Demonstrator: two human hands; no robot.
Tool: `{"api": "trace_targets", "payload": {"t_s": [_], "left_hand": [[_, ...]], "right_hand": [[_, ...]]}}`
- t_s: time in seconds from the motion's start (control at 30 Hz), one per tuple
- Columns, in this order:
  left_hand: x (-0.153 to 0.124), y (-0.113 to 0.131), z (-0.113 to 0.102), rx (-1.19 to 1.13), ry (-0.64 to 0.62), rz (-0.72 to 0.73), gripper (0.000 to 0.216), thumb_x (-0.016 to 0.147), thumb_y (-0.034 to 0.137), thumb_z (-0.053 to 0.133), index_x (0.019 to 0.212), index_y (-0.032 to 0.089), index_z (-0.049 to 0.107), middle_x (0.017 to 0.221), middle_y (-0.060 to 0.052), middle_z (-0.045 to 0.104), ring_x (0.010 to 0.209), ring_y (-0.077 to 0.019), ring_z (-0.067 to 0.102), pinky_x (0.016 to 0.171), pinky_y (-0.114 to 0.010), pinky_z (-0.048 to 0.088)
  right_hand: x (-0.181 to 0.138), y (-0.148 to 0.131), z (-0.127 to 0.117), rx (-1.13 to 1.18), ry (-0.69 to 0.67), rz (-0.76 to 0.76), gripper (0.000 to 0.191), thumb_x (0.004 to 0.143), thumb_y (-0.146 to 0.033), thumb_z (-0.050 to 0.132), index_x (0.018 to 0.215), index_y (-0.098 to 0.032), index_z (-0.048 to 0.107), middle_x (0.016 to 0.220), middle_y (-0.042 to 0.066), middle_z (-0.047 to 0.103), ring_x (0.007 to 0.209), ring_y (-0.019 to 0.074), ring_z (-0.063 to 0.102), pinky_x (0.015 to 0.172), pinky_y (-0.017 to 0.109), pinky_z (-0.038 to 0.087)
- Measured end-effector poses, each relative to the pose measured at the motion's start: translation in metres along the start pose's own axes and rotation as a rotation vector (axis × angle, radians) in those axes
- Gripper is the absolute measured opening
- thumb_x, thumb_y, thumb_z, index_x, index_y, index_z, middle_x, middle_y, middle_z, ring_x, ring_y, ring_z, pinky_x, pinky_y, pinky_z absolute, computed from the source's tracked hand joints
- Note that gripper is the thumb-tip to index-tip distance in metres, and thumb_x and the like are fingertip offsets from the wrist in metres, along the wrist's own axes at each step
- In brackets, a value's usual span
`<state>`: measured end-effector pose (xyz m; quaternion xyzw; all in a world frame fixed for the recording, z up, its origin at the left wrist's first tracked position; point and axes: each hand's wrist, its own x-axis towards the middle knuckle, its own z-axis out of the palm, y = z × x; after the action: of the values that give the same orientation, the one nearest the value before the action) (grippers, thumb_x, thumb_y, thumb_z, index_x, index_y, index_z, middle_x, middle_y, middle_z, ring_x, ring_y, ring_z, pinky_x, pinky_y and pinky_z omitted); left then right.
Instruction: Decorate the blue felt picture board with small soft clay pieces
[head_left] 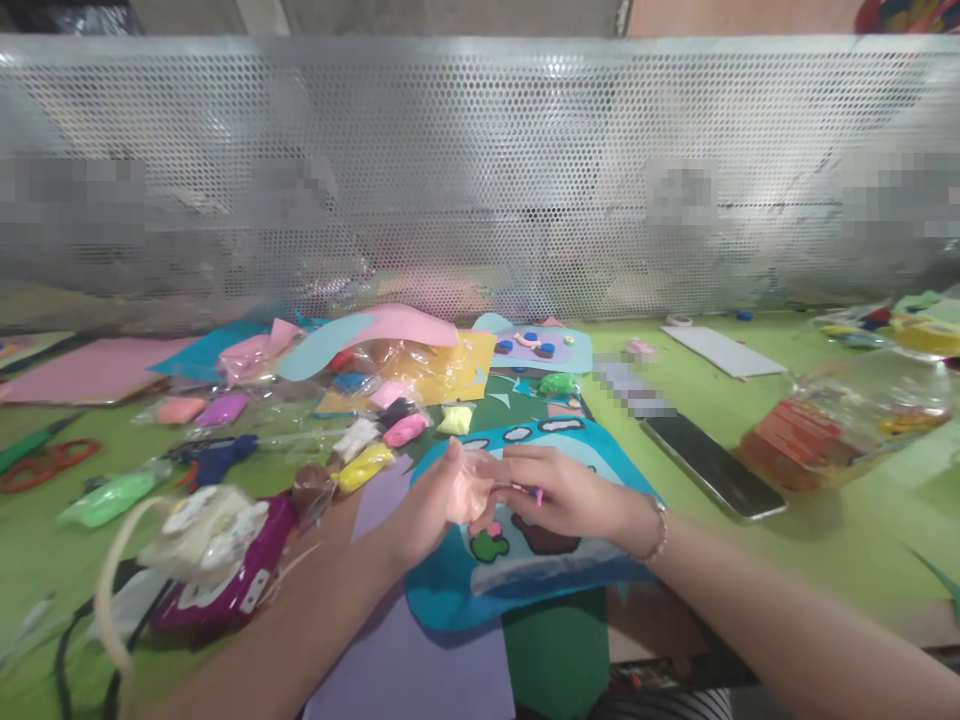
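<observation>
Lime green all across the broad, flat worktop (847, 545), and behind it a silver-grey perforated metal screen (465, 130), dotted end to end with small round holes! Centre stage, a bright turquoise-blue sheet with rounded corners (442, 600): paler blue inside, a brown patch edged in black (551, 537), a green shape topped with pink (489, 546), white ovals outlined in black (517, 434). Below, a plain lavender sheet (420, 660) beside a dark green sheet (555, 650). Packets next: yellow packet (365, 467), hot pink packet (406, 430), violet packet (220, 410), mint-green packet (116, 497). Orange-red scissor handles (84, 452)! And a clear bottle (885, 410), orange-red label (796, 435), yellow cap (930, 337)!
</observation>
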<state>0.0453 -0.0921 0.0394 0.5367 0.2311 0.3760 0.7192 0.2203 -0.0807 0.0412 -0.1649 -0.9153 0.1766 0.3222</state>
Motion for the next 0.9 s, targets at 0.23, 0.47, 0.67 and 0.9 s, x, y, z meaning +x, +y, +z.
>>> {"api": "trace_targets", "payload": {"t_s": [0.23, 0.47, 0.67, 0.9], "left_hand": [[0.0032, -0.0032, -0.0018, -0.001, 0.033, -0.023, 0.074, 0.075, 0.076, 0.027, 0.08, 0.011, 0.062, 0.057, -0.003, 0.051, 0.037, -0.008, 0.04, 0.041, -0.024, 0.03], [0.0021, 0.0011, 0.0047, -0.027, -0.002, -0.052, 0.078, 0.075, 0.077, 0.019, 0.078, 0.011, 0.062, 0.051, -0.001, 0.047, 0.038, -0.0081, 0.037, 0.045, -0.027, 0.034], [0.0021, -0.0042, 0.0039, -0.035, 0.014, -0.047, 0.074, 0.079, 0.073, 0.02, 0.08, 0.013, 0.063, 0.044, 0.001, 0.043, 0.037, -0.0103, 0.039, 0.046, -0.027, 0.033], [0.0016, -0.0073, 0.0005, -0.028, -0.01, -0.053, 0.062, 0.082, 0.067, 0.027, 0.075, 0.015, 0.06, 0.042, 0.0, 0.044, 0.036, -0.0102, 0.037, 0.047, -0.028, 0.034]], "right_hand": [[0.0001, 0.0033, 0.0013, 0.045, -0.014, 0.031, 0.037, 0.084, -0.005, 0.044, 0.117, -0.02, 0.051, 0.09, 0.004, 0.064, 0.079, 0.0139, 0.057, 0.069, 0.028, 0.048], [-0.0022, 0.0022, 0.0025, -0.003, 0.134, 0.02, 0.02, 0.087, -0.018, 0.049, 0.105, -0.019, 0.058, 0.083, 0.004, 0.067, 0.074, 0.0123, 0.06, 0.066, 0.025, 0.049], [-0.0012, 0.0006, 0.0023, 0.006, 0.185, 0.054, 0.024, 0.089, -0.019, 0.048, 0.11, -0.019, 0.06, 0.092, 0.006, 0.068, 0.078, 0.0126, 0.062, 0.07, 0.025, 0.049], [0.0002, 0.0008, 0.0029, 0.168, 0.115, 0.21, 0.024, 0.088, -0.026, 0.049, 0.106, -0.018, 0.062, 0.087, 0.005, 0.067, 0.068, 0.0111, 0.058, 0.057, 0.022, 0.047]]}}
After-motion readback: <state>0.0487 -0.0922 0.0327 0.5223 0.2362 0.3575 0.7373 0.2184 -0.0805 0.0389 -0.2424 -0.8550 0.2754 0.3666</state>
